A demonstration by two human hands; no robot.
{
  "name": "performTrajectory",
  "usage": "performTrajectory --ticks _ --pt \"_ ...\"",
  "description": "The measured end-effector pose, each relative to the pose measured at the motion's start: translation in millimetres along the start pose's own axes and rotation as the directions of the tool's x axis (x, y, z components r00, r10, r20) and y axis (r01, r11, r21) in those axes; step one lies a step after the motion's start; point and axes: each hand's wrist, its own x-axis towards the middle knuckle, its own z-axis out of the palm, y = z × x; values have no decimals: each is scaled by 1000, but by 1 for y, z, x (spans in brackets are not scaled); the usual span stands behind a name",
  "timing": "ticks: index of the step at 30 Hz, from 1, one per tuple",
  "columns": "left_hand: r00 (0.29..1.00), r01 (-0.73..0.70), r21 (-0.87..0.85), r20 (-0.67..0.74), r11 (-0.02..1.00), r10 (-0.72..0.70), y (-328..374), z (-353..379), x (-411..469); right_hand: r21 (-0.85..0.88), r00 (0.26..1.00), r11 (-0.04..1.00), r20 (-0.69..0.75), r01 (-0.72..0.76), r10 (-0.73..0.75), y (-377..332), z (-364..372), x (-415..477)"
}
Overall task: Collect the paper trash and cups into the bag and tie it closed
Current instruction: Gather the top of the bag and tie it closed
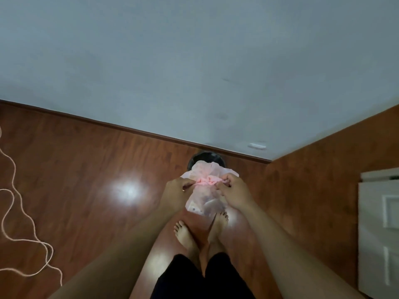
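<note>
A translucent pink plastic bag [205,203] hangs in front of me above the floor, with pale paper trash showing through its lower part. Its neck is bunched into a twisted knot between my hands. My left hand [176,187] pinches the bag's gathered plastic on the left of the knot. My right hand [232,187] pinches the plastic on the right side. Loose bag ends fan out above the knot. No cups can be made out inside the bag.
A black round bin [205,160] stands on the wooden floor by the skirting of the pale wall, just behind the bag. My bare feet [200,231] are below the bag. A pale cord [26,223] trails on the floor at left. A white door [380,229] is at right.
</note>
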Motion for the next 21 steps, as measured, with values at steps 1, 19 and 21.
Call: performTrajectory --ticks 1,19,21 --pt "1000 10 14 21 1000 -10 -4 4 13 -5 1000 1000 14 -14 14 3 2 13" --pt "966 231 83 99 969 -239 -56 91 187 88 989 985 3 -146 146 77 25 196" --pt "954 257 98 132 961 -269 -60 94 191 92 991 987 46 -131 127 87 24 199"
